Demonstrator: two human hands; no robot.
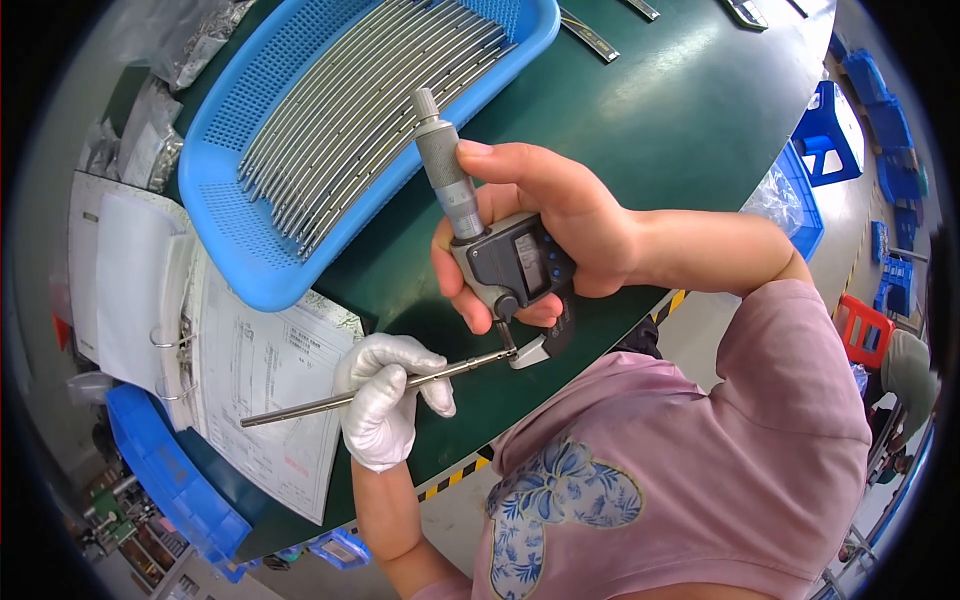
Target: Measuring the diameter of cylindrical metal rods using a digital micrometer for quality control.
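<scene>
My left hand [385,400], in a white glove, is closed round a slim metal rod [310,408], which slants up to the right. In my bare right hand [560,220] is a digital micrometer [492,262] with a grey knurled thimble and a small display. The rod's right end sits at the micrometer's jaws, between spindle and anvil; whether both faces touch it is too small to tell. Above my hands stands a blue plastic basket [262,285] holding many similar metal rods [370,120] laid side by side.
An open ring binder with printed sheets [270,370] lies on the green table [680,130], left of my gloved hand. Plastic bags [150,135] of parts lie at the far left. Metal tools [590,36] rest near the far edge. Blue bins [170,475] stand beyond the table.
</scene>
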